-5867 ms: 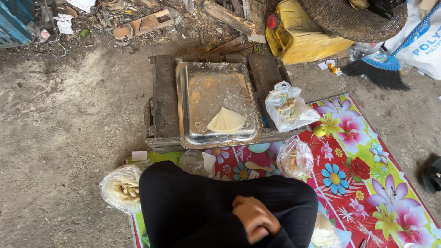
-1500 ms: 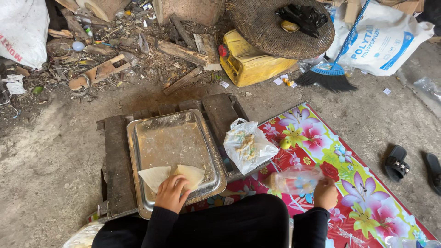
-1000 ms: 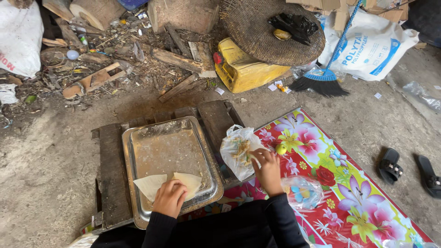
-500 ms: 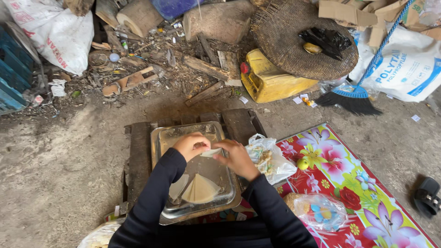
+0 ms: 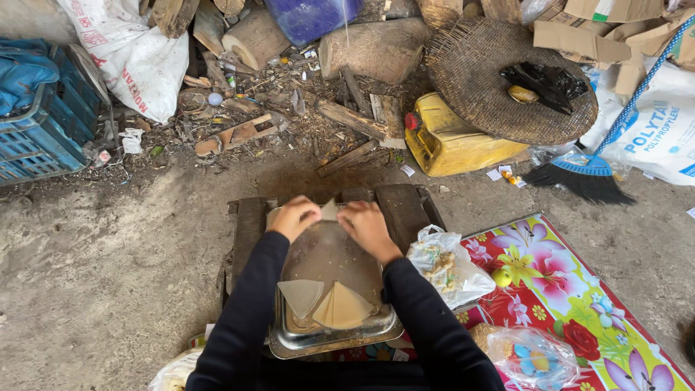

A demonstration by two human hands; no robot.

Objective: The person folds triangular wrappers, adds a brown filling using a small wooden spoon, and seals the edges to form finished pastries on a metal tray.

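We cannot see how our hands (image 5: 329,221) grip the small pale sheet (image 5: 330,211); only its tip shows between them. Our arms cover the metal tray's (image 5: 329,340) sides. The near white bag (image 5: 174,373) and the far-left blue crate (image 5: 36,137) are cut off.

A single head-worn camera looks steeply down and forward from above the person's own sleeves, near enough that the metal tray (image 5: 329,326) on the low wooden bench (image 5: 250,232) fills the lower middle. The left hand (image 5: 293,217) and right hand (image 5: 367,228) sit just below centre. Farther off, the top edge takes in the log pile (image 5: 376,47) and the right edge the flowered mat (image 5: 579,304).
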